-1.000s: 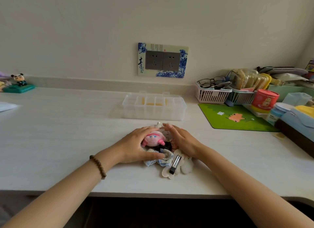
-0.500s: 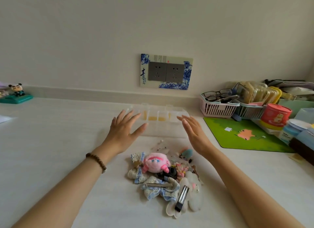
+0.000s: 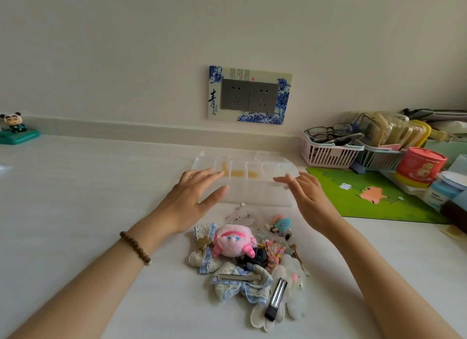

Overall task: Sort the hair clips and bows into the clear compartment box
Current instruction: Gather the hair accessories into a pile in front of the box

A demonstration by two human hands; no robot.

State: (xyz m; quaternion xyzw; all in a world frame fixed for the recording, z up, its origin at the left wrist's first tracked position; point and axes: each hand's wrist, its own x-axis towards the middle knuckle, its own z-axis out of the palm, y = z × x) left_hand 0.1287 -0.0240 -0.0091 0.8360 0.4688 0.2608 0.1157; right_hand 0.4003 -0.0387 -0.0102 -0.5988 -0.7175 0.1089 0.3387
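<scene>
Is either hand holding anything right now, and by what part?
Nothing is held. The left hand and right hand hover open near the clear plastic compartment box.

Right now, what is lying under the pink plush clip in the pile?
The pink plush clip lies on other pieces: a lace bow shows at its left, a black clip at its right. What is directly beneath it is covered.

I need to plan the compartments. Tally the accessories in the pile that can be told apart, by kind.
Lace-and-gingham bows: 2
Pink plush clip: 1
White fluffy clip with metal bar: 1
Blue snap clip: 1
Total: 5; the small tangled pieces behind cannot be counted.
</scene>
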